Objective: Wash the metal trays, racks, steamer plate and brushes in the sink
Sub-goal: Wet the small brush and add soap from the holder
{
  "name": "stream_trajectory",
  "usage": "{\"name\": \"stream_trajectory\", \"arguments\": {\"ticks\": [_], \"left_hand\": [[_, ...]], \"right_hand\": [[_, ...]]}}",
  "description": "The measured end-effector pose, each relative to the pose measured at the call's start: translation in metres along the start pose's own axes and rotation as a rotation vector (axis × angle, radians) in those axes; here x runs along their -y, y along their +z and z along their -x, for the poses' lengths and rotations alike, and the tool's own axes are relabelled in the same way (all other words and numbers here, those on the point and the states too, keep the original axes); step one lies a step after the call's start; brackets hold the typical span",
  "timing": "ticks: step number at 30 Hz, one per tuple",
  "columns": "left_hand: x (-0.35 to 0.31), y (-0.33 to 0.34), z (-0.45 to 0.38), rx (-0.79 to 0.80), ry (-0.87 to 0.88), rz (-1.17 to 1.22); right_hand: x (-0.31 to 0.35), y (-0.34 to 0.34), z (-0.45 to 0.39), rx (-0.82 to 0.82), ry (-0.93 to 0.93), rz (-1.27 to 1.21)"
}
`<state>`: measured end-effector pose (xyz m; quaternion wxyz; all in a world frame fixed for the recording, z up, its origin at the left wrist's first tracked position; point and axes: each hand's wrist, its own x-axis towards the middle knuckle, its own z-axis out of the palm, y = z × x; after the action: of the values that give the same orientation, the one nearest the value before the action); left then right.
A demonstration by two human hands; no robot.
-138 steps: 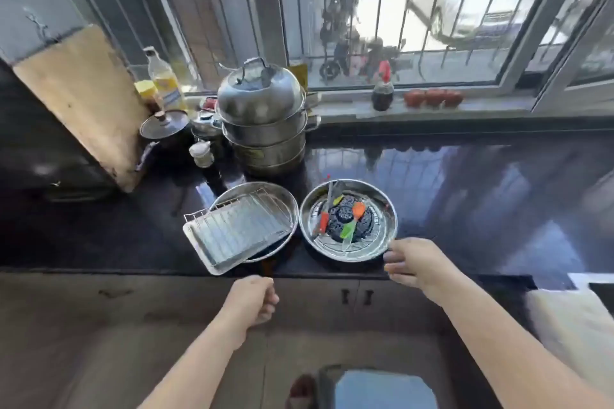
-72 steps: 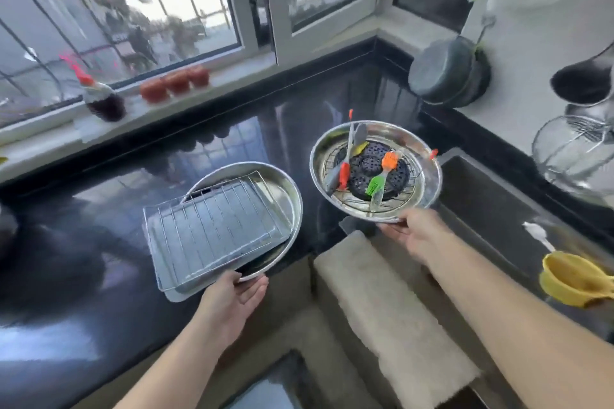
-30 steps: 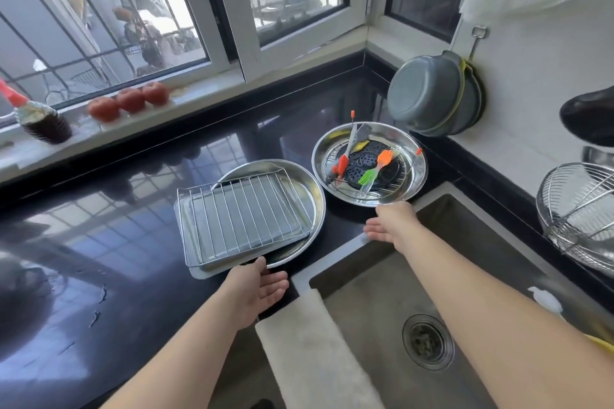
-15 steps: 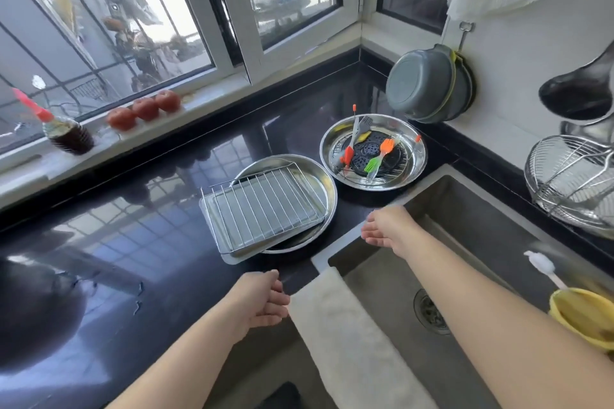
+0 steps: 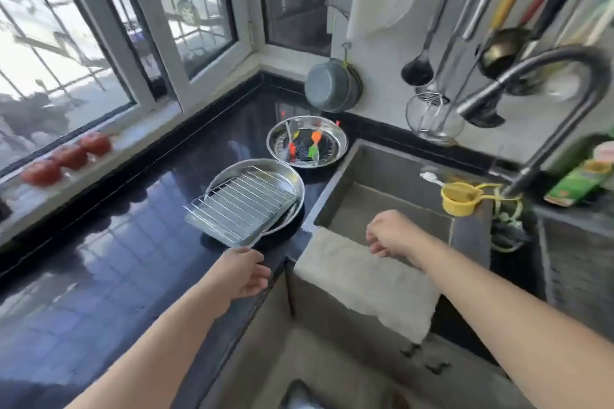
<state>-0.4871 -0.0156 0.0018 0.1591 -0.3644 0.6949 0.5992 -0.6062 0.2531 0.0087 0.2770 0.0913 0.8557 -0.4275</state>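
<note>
Both my hands hover empty at the sink edge, the metalware unwashed on the tabletop.

My left hand hangs with loosely curled fingers just below the near corner of the rectangular tray, its grip holding nothing. My right hand floats over the sink, above the pale cloth draped on its near rim, fingers loosely curled, grip empty too. On the black tabletop the wire rack lies on the rectangular tray, both tilted across a round tray. Behind it a second round tray holds the dark steamer plate and the orange and green brushes. A yellow strainer sits at the sink's far side under the faucet.
</note>
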Motion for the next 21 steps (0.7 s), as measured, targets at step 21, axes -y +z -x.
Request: {"name": "stream_trajectory", "arguments": {"ticks": [21], "left_hand": [[-0.099,0.312,0.032,0.131,0.413,-0.772]], "right_hand": [[-0.183,-0.267,0.020,-0.344,0.067,0.365]]}}
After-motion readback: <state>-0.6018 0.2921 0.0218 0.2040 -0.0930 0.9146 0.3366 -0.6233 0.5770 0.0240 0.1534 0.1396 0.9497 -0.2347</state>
